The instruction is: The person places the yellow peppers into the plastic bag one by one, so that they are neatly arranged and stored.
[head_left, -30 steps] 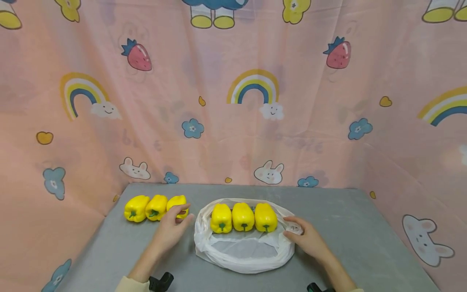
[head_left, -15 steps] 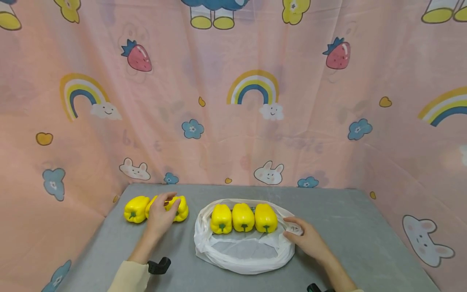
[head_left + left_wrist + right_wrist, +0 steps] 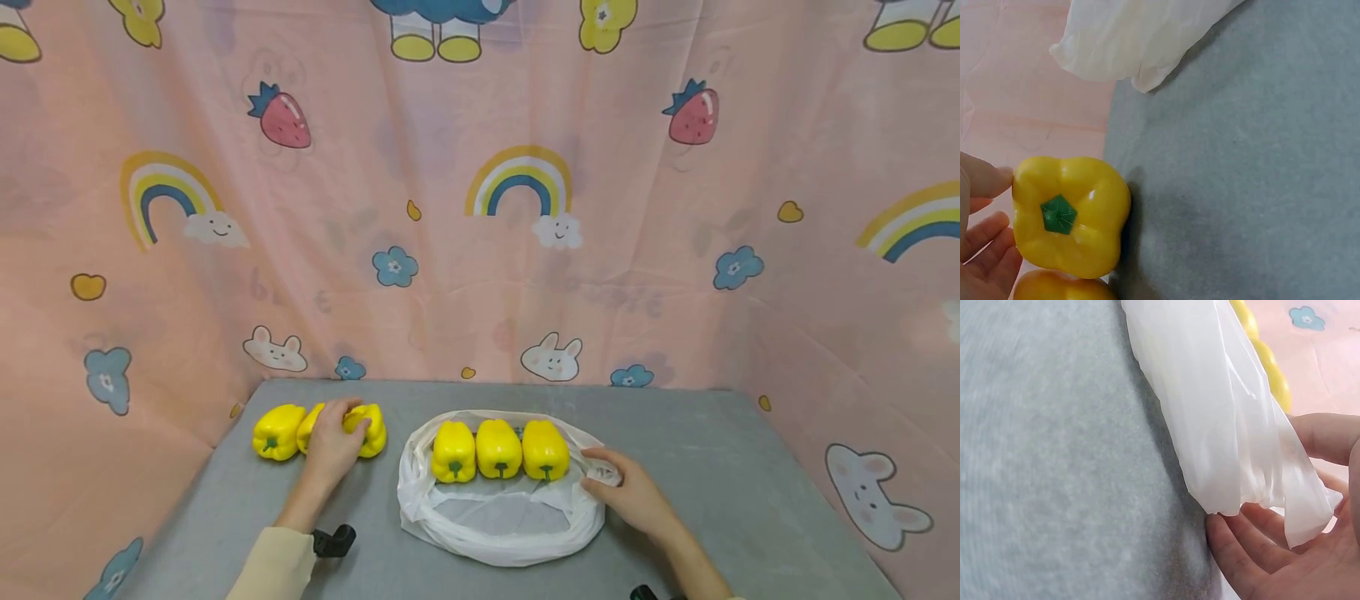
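Observation:
My left hand is over the row of yellow bell peppers on the left, covering most of the middle pepper. In the left wrist view, the thumb touches the edge of the right-hand pepper, whose green stem faces the camera; the other fingers are close beside it, not wrapped round it. The third pepper lies at the row's far left. My right hand holds the right edge of a white plastic bag, its rim between thumb and fingers. Three yellow peppers lie in the bag's open mouth.
The grey tabletop runs back to a pink cartoon-print curtain, which also hangs along both sides. Each wrist wears a black device, the left one showing more fully.
My left hand has moved left from beside the right-hand pepper to over the middle of the row, then lowered slightly. My right hand and the bag have stayed in place.

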Available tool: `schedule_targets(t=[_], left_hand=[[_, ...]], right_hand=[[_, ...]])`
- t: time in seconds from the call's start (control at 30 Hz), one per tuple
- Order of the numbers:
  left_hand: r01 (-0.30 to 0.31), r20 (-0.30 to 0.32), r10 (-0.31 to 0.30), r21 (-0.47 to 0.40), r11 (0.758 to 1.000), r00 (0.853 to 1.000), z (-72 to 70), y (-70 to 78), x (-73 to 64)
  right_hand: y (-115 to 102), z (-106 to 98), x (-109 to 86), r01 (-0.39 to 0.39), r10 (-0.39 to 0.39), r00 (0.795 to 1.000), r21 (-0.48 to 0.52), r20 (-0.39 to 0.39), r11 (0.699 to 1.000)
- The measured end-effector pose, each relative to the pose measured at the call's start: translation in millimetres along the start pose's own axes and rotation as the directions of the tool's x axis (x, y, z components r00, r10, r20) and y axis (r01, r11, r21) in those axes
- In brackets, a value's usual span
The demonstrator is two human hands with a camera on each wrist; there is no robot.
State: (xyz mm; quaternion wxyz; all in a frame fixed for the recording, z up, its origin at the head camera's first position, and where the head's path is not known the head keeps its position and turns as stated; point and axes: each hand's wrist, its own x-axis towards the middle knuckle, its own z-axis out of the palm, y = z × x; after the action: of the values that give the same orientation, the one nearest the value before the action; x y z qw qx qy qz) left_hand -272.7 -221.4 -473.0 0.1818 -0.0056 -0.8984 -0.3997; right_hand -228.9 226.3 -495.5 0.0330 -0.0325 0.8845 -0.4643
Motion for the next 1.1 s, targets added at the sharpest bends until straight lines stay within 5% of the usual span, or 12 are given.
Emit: schedule_targets(t=[0.47,0.7,1.1], left_hand=[[0.012,0.102,-0.013,0.011,1.0,0.995,12.0,4.1,-7.3],[0.055,0.189,-0.065,0.059,0.997,0.98,13.8,1.9,-6.8],[0.078,0.184,-0.082,0.025,0.997,0.979,11.3,2.8,-8.5]], right_hand=[[1.3,0.8,0.2,0.008,-0.008,1.0,0.005,0.0,1.0],[2.3,0.8,0.9,0.017,-0.017,1.0,-0.001,0.004,1.0],[1.8,0.3,1.1,0.006,-0.006,1.0,0.012,0.004,1.0]])
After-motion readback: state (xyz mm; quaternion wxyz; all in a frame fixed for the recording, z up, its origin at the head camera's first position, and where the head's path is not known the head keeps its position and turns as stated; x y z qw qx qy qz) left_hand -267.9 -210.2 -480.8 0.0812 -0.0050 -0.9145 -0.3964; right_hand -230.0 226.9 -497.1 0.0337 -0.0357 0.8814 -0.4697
